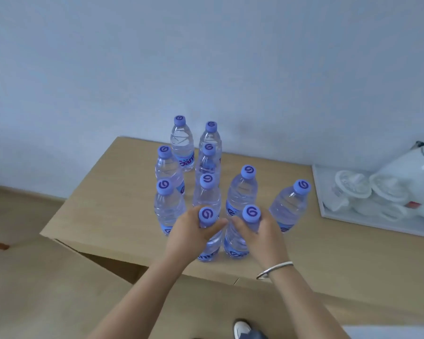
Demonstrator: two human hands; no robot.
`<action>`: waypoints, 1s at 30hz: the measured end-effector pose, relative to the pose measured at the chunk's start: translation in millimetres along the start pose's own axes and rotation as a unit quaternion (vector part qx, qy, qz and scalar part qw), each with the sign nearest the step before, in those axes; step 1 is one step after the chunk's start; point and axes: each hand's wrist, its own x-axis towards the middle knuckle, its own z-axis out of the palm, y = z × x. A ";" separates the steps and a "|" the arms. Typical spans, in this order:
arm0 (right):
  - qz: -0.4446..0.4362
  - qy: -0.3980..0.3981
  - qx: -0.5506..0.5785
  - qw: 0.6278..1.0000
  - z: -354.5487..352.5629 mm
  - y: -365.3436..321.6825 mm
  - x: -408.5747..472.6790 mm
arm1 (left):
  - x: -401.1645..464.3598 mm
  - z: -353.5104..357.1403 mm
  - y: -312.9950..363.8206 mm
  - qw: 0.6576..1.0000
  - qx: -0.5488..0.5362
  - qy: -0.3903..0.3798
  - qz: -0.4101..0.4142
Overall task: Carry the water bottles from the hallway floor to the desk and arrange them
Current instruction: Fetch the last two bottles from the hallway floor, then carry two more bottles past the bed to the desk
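On the wooden worktop (113, 216), front of the cluster: left hand (194, 233) curled round the neck of one water bottle (207, 248); right hand (257, 231), with bracelet (274, 269) at the wrist, curled round the neck of a second bottle (235, 245) just beside it. Both bottles upright, clear, blue-capped, blue-labelled. Eight like bottles (207, 189) upright behind. White tray (333, 216) of cups at right.

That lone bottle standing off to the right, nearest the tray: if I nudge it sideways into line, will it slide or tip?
The right-hand bottle looks full, so probably heavy enough to slide if pushed low. It is tall and narrow, so a push near the cap would likely tip it. The desk looks smooth; expect little grip.
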 end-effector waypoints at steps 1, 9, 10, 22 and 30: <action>0.010 0.011 -0.007 1.000 1.2 -0.8 -4.1 | 2.2 -1.0 -2.3 1.000 0.002 -0.004 0.003; 0.104 0.050 -0.041 0.993 3.9 6.9 -45.4 | 6.6 -9.8 -7.8 0.995 0.084 -0.031 0.046; 0.111 0.054 -0.042 0.991 3.3 6.9 -50.4 | 3.9 -9.5 -9.5 0.995 0.084 -0.027 0.049; 0.184 0.050 -0.094 0.977 -24.1 19.4 -94.5 | -46.8 3.8 -34.6 0.920 0.328 -0.174 -0.123; 0.242 0.029 -0.118 0.962 -98.4 52.1 -163.6 | -91.1 86.1 5.8 0.891 0.370 -0.261 -0.042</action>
